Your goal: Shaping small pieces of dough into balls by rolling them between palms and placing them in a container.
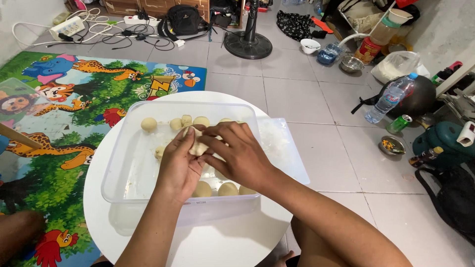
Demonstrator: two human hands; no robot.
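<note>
The left hand (179, 165) and the right hand (237, 153) are meeting over the middle of a clear rectangular plastic container (123, 168), which is sitting on a round white bench (99, 198). Both hands are pinching and pressing one pale, soft lump of dough (198, 144) between their fingertips; the left is cupping it from beneath while the right is curling over it from above, fingers bent and closed on the lump rather than spread.

Judging by what is lying around the hands, the shaping looks well under way but not finished. Beyond the fingertips, a row of small round cream-coloured dough balls (149, 124) is lining the far wall of the container, and just below the hands, at the near wall, more finished dough balls (228, 189) are resting side by side. The lump in hand is looking uneven and not yet round. The container floor to the left of the hands is showing bare plastic with flour smears. Whether unshaped dough is waiting under the palms cannot be told.

To the right of the right hand, a clear flat plastic lid (287, 148) is lying partly beneath the container.
</note>
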